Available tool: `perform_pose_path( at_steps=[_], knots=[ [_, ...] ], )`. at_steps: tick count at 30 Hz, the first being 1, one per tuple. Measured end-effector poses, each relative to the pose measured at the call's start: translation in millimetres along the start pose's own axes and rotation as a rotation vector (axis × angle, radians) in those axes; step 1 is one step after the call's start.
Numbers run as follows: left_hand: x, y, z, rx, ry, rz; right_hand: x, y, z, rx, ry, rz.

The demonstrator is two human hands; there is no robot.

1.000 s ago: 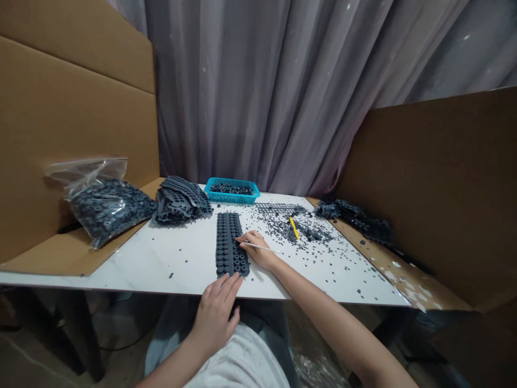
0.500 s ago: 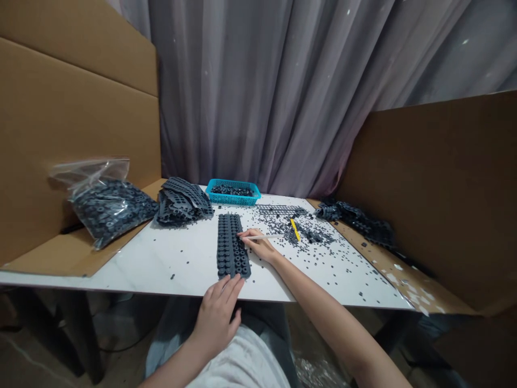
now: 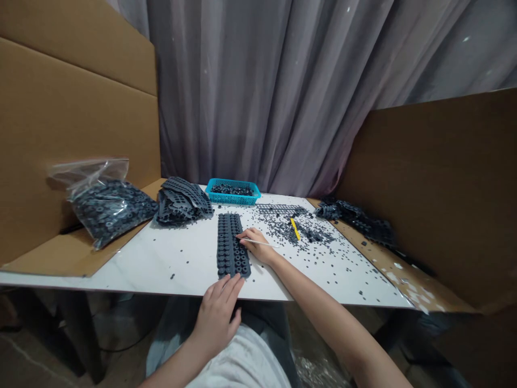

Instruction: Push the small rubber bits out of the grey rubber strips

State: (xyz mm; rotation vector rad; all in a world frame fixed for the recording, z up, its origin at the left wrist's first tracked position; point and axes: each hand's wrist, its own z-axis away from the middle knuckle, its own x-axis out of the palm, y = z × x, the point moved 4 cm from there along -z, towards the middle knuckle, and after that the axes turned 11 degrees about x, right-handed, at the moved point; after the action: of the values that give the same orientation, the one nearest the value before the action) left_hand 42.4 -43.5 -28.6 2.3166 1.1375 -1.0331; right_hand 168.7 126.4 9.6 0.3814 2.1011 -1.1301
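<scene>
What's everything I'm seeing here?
Rectangular tabletop: one, white, centre
Studded rubbery mat: one, grey, tabletop front
Slender stick: one, white, over mat
Plastic bag of rings: one, clear, left
Stacked perforated sheets: several, grey, beside bag
Plastic basket: one, turquoise, back
Flat perforated sheet: one, dark, near basket
Slim tool: one, yellow, right
Loose bits: many, dark, mostly right
Crumpled heap: one, black, far right
Cardboard walls: two, brown, sides
Curtain: one, grey, behind
Left hand: one, mat's near edge
Right hand: one, holding stick

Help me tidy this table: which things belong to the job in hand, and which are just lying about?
Job: studded dark sheet, left hand at its near edge; thin white stick, in right hand.
Apparently lying about: yellow item, scattered dark bits, bagged rings, blue basket, piled sheets.
</scene>
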Motion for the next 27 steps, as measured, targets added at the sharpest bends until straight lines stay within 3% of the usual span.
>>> perform_pose_path(
  at_steps=[5, 8, 15, 27],
  knots=[
    [-0.1, 0, 0, -0.007, -0.006, 0.013, -1, 8, -4, 0.091, 0.121, 0.164],
    [-1.5, 0, -1, -0.004, 0.011, 0.016, -5, 14, -5, 0.141, 0.201, 0.123],
    [-2.3, 1, -1, 0.007, 0.025, 0.011, 1, 10, -4, 0.038, 0.015, -0.153],
    [-2.8, 0, -2, 0.019, 0.020, 0.004, 3, 9, -7, 0.048, -0.025, -0.118]
  ],
)
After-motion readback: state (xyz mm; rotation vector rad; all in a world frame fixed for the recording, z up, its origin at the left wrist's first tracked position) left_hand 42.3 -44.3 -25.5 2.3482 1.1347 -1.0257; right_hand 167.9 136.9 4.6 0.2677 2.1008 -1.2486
